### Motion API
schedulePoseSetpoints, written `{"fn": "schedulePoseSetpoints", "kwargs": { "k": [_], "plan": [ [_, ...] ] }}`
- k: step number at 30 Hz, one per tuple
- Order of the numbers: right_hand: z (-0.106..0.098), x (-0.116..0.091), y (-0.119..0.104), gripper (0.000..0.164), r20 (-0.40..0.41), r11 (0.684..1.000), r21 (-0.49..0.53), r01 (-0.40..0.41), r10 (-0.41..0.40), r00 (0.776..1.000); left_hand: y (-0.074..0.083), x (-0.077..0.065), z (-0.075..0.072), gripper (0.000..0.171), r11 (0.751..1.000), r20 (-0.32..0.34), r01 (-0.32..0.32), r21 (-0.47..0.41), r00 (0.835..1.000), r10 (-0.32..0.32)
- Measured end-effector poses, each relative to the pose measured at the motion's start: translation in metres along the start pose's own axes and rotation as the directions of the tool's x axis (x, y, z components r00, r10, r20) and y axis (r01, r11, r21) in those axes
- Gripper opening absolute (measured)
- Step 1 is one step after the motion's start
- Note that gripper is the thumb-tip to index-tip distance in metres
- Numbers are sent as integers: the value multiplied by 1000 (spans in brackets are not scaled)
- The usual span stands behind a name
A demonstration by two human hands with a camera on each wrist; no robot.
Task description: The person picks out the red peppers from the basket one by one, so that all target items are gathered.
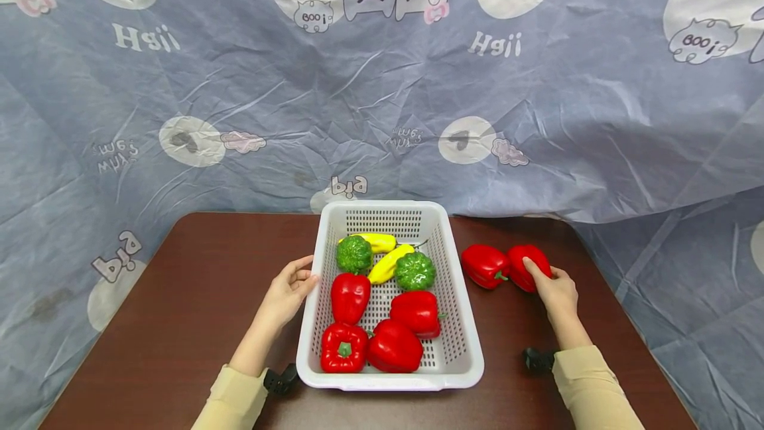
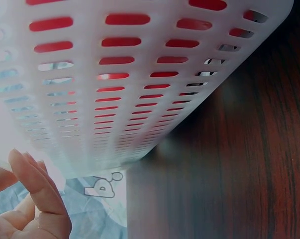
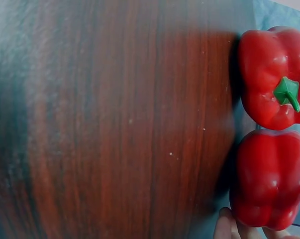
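Basket has 4 red peppers in, 2 out on R, R hand gripping rightmost pepper, L hand at basket's L side, can't tell if pinching.

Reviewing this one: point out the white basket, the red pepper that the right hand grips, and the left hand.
White basket (image 1: 390, 381): head view, on its near rim.
Gripped red pepper (image 3: 270, 177): right wrist view, on its side.
Left hand (image 1: 288, 290): head view, on its middle.

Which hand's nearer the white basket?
Left. Left hand touches the white basket at its left rim; right hand is apart, right of it, holding a red pepper.
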State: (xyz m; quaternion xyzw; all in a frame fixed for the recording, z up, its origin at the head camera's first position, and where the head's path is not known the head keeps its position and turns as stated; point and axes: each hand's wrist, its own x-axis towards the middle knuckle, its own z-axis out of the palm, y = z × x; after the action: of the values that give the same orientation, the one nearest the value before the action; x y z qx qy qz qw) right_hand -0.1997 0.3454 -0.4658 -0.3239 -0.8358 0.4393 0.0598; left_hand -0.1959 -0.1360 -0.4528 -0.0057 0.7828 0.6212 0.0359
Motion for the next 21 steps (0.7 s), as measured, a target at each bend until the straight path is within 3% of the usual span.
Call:
{"fn": "schedulePoseSetpoints", "kwargs": {
  "k": [21],
  "plan": [
    [-3, 4, 4, 93, 104, 1000, 31, -3, 0, 995, -1, 2, 0, 51, 1000, 1, -5, -18, 1000, 5]
  ]
}}
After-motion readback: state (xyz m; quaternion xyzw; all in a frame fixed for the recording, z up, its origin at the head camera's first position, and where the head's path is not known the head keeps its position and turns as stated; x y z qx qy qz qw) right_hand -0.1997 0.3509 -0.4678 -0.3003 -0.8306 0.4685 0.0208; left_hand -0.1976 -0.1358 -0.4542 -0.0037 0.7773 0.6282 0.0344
